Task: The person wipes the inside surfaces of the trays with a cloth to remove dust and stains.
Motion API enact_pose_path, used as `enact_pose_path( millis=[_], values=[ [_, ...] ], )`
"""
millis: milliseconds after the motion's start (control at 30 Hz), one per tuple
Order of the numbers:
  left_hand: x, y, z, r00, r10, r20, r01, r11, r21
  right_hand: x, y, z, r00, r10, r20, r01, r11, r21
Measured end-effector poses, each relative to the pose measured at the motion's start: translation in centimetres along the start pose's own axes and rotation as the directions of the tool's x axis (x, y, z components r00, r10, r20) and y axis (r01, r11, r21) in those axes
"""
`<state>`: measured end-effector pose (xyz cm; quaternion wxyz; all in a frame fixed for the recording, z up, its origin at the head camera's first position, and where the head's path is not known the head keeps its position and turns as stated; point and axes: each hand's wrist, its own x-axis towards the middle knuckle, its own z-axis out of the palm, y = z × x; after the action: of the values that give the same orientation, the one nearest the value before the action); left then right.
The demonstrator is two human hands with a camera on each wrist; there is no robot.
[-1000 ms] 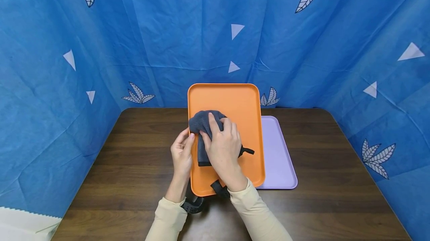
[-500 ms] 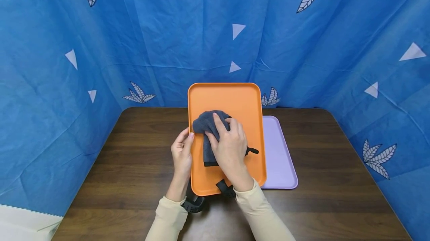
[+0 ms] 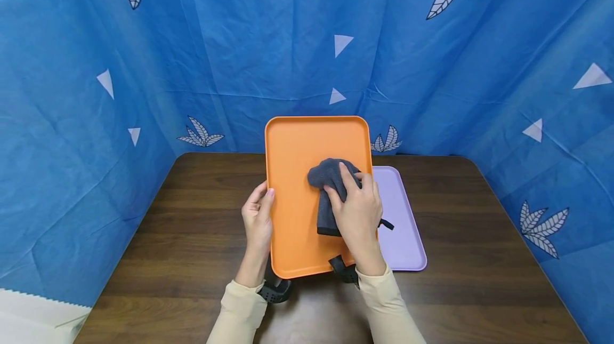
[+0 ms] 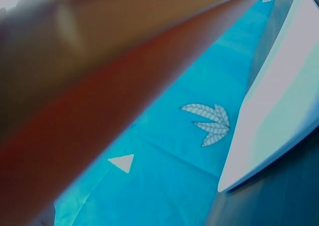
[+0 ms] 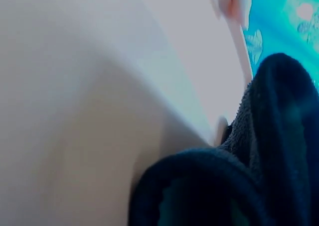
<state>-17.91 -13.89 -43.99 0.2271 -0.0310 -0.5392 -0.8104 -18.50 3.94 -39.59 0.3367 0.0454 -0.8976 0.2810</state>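
An orange tray (image 3: 292,146) is held tilted above the table by my left hand (image 3: 257,218), thumb on the left rim and fingers behind it. My right hand (image 3: 357,210) grips a folded dark grey cloth (image 3: 328,218) against the tray's right half. A black loop hangs from the cloth past the tray's right edge. In the right wrist view the cloth (image 5: 239,131) lies in bunched folds on the pale-looking tray surface (image 5: 75,111). From the left wrist, the tray's blurred underside (image 4: 89,136) fills the upper left; neither hand's grip shows there.
Behind and right of the orange tray, a light purple tray (image 3: 403,237) lies on the brown wooden table (image 3: 192,237), partly covered from view. Blue patterned curtains (image 3: 249,56) enclose the back and sides. A white fabric corner (image 3: 38,317) shows at lower left.
My right hand has slid the cloth from the orange tray's left side across to its right side. My left hand keeps its hold, and the tray has shifted very slightly left.
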Motion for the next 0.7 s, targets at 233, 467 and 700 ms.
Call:
enact_pose_path(
  millis=[233, 467, 700],
  values=[
    [0.1, 0.1, -0.4, 1.0, -0.009, -0.004, 0.009, 1.0, -0.005, 0.3, 1.7, -0.5, 0.995, 0.099, 0.01, -0.099, 0.995, -0.006],
    [0.0, 0.0, -0.3, 1.0, -0.017, 0.005, 0.017, 1.0, 0.003, 0.2, 1.8, -0.3, 0.994, 0.11, 0.014, -0.11, 0.994, -0.015],
    [0.0, 0.0, -0.1, 1.0, -0.021, 0.008, 0.021, 1.0, 0.011, 0.0, 1.3, 0.0, 0.993, 0.116, 0.009, -0.116, 0.992, -0.04]
  ],
)
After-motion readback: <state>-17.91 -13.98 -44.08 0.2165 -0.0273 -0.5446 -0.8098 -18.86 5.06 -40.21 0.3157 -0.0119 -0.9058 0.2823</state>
